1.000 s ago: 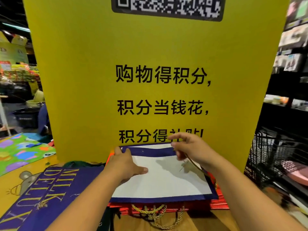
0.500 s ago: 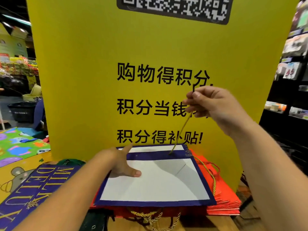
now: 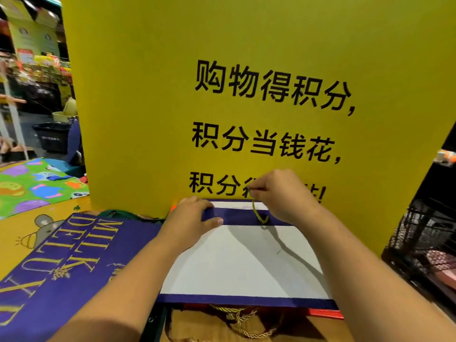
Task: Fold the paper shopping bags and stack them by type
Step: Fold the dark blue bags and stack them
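Yellow sign board (image 3: pixel 246 70), upright behind the work spot; black print reading "购物得积分,", then "积分当钱花,", then a third line beginning "积分" and ending "!", its middle covered by the right hand.

Purple bag (image 3: pixel 74 267), flat at left, partly under the left forearm; gold lettering "MILK" over "DELUX", later letters cut by the frame edge.

White-and-purple paper bag (image 3: pixel 241 262), folded flat at centre, just in front of the foot of the board; white panel, purple bands along the near and far edges.

Red bags (image 3: pixel 325 313), stacked flat beneath it; only their edges showing at near right.

Left hand (image 3: pixel 190 218), fingers extended, pressing down on the far purple band; thumb lying along it.

Right hand (image 3: pixel 283 196), fingers curled, pinching the gold cord handle (image 3: pixel 257 214) above the far band; cord running down to the band.

Second gold cord (image 3: pixel 243 320), twisted, hanging loose below the near edge of the stack.

Wire basket (image 3: pixel 424 238), black, at right; pink item (image 3: pixel 441 265) inside, kind impossible to tell.

Play mat (image 3: pixel 37 183), green with coloured shapes, far left; cartoon mouse (image 3: pixel 42 224) printed on yellow just beside it.

Black bin (image 3: pixel 51 137) beyond the mat; contents hidden.
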Action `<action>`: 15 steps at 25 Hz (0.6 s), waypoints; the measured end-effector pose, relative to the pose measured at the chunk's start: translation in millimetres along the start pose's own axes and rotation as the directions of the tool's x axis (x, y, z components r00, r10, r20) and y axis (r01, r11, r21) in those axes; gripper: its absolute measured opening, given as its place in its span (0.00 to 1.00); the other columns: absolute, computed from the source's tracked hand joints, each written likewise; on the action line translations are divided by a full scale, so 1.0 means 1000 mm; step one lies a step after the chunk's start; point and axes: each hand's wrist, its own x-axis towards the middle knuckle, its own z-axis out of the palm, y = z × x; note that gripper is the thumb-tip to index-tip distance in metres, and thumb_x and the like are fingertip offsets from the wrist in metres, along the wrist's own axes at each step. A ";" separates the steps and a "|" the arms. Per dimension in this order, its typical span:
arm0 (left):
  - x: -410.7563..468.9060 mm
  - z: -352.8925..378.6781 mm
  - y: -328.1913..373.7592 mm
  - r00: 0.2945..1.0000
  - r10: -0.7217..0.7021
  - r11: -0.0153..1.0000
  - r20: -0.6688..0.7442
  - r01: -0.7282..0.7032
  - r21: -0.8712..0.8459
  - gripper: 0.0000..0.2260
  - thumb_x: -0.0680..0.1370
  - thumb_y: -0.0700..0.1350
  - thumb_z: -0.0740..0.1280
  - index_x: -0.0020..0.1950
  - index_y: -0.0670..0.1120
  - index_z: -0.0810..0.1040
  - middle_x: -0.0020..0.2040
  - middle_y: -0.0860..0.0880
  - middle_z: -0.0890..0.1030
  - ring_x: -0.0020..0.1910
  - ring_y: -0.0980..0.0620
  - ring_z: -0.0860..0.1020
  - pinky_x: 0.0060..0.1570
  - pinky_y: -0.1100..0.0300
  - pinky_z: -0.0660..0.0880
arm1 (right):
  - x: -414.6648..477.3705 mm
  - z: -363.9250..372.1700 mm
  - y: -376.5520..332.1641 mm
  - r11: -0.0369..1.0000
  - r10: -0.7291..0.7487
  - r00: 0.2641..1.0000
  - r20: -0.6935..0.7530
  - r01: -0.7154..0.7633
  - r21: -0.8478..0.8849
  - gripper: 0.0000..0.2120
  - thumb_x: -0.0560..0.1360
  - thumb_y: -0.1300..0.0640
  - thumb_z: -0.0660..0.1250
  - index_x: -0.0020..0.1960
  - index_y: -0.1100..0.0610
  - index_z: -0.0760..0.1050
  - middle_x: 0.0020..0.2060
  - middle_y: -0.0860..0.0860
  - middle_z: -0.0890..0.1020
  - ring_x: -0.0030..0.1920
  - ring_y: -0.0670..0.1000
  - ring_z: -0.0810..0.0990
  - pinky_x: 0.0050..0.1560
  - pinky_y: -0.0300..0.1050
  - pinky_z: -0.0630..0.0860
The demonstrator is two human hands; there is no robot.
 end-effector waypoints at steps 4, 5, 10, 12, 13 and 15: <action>-0.003 0.004 -0.001 0.999 -0.028 0.994 -0.040 0.023 -0.108 0.20 0.73 0.60 0.72 0.60 0.53 0.79 0.52 0.56 0.73 0.55 0.51 0.71 0.55 0.54 0.71 | 0.023 0.047 -0.014 0.995 -0.002 0.997 0.080 -0.006 0.100 0.11 0.82 0.52 0.63 0.57 0.53 0.83 0.47 0.49 0.83 0.48 0.51 0.78 0.46 0.44 0.71; -0.004 0.004 -0.003 0.999 -0.051 0.984 -0.017 0.048 -0.174 0.18 0.73 0.59 0.73 0.60 0.54 0.79 0.53 0.56 0.74 0.57 0.51 0.70 0.58 0.52 0.71 | 0.022 0.058 -0.011 0.986 0.004 0.997 0.076 -0.017 0.164 0.11 0.82 0.52 0.63 0.55 0.53 0.83 0.45 0.48 0.83 0.48 0.50 0.78 0.46 0.44 0.71; 0.002 0.007 -0.011 0.992 -0.123 0.952 0.029 0.127 -0.277 0.10 0.79 0.48 0.69 0.60 0.57 0.79 0.58 0.57 0.76 0.61 0.54 0.69 0.66 0.50 0.68 | 0.006 0.087 0.011 0.886 0.045 0.998 0.044 -0.060 0.460 0.08 0.77 0.53 0.72 0.55 0.50 0.85 0.46 0.40 0.83 0.48 0.40 0.79 0.45 0.33 0.72; 0.003 0.010 -0.010 0.992 -0.123 0.962 0.001 0.120 -0.245 0.09 0.80 0.48 0.67 0.60 0.57 0.79 0.58 0.56 0.76 0.61 0.53 0.69 0.65 0.50 0.68 | 0.007 0.089 0.014 0.888 0.012 1.000 0.018 -0.019 0.460 0.08 0.79 0.53 0.69 0.56 0.50 0.85 0.46 0.41 0.83 0.49 0.40 0.78 0.48 0.37 0.73; 0.002 0.011 -0.008 0.993 -0.117 0.970 -0.005 0.113 -0.214 0.09 0.80 0.49 0.67 0.60 0.56 0.79 0.58 0.56 0.76 0.60 0.53 0.69 0.65 0.50 0.69 | 0.008 0.089 0.013 0.904 -0.010 1.000 0.020 0.001 0.427 0.08 0.80 0.52 0.68 0.55 0.50 0.85 0.46 0.41 0.82 0.49 0.41 0.78 0.48 0.37 0.72; 0.001 0.010 -0.005 0.994 -0.108 0.982 -0.026 0.102 -0.156 0.09 0.80 0.49 0.66 0.60 0.56 0.79 0.57 0.56 0.77 0.60 0.53 0.70 0.63 0.49 0.69 | 0.009 0.087 0.012 0.929 -0.037 0.998 0.045 0.018 0.371 0.07 0.80 0.52 0.68 0.52 0.48 0.85 0.44 0.40 0.82 0.47 0.41 0.78 0.46 0.37 0.72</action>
